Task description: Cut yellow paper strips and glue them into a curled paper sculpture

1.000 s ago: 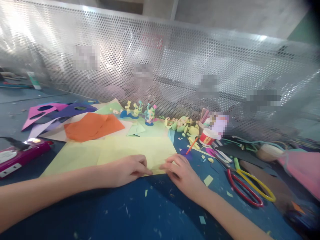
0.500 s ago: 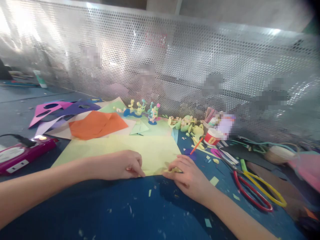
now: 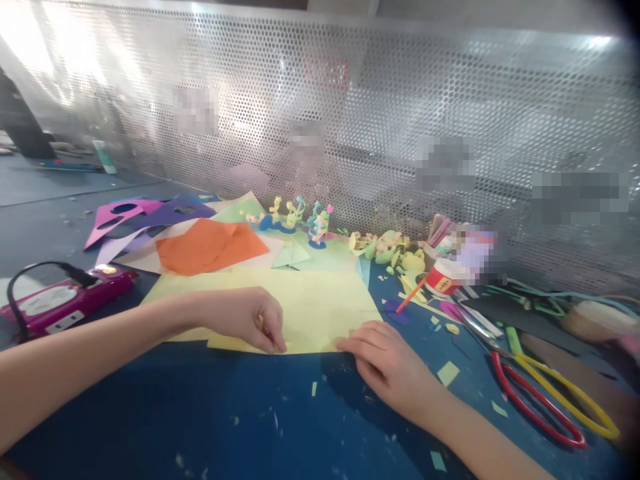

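A pale yellow paper sheet (image 3: 320, 307) lies on the blue table (image 3: 280, 420) in front of me. My left hand (image 3: 247, 317) rests on its near edge, fingertips curled and pinching the paper's edge. My right hand (image 3: 387, 363) lies flat just right of it, fingertips touching the sheet's near right corner. A folded flap of the same paper sits between the two hands.
Orange paper (image 3: 210, 245) and purple cut-out sheets (image 3: 145, 217) lie at the back left. A pink device (image 3: 65, 303) with a cable sits left. Small paper figures (image 3: 320, 227), a red-and-white glue pot (image 3: 445, 277) and red-and-yellow scissors (image 3: 545, 390) lie right. A perforated metal screen (image 3: 350, 120) stands behind.
My left hand has drawn back left along the paper's near edge and curled its fingers. My right hand slid down off the sheet to its corner. The view shifted left.
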`<action>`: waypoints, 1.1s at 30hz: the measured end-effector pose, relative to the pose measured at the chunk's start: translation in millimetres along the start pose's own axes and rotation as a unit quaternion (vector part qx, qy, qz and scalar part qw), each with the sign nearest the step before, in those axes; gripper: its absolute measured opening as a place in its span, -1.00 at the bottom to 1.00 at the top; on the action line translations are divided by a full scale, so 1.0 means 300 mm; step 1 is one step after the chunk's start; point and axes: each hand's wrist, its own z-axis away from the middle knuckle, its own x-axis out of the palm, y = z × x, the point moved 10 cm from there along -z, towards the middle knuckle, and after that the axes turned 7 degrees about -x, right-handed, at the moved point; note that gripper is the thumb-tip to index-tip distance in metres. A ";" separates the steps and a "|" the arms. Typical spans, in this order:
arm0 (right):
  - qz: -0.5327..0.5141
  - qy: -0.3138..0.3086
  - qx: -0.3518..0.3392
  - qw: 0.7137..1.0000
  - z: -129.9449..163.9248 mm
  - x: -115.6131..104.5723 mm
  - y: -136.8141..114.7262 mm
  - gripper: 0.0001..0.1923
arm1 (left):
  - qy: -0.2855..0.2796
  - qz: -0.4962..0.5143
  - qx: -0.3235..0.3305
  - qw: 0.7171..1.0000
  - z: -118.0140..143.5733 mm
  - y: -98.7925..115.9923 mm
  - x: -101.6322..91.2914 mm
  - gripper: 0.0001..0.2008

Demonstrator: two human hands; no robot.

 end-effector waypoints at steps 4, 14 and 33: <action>-0.011 -0.028 0.023 0.999 -0.009 0.022 0.000 -0.60 | -0.003 0.037 -0.017 0.999 0.002 -0.014 -0.006 -0.79; -0.015 -0.018 0.015 1.000 -0.002 0.016 0.001 -0.62 | -0.018 0.053 -0.089 0.994 0.012 -0.067 0.001 -0.75; 0.079 -0.101 -0.029 0.991 -0.035 0.056 -0.042 -0.49 | -0.010 -0.058 -0.031 0.998 0.020 0.006 0.012 -0.77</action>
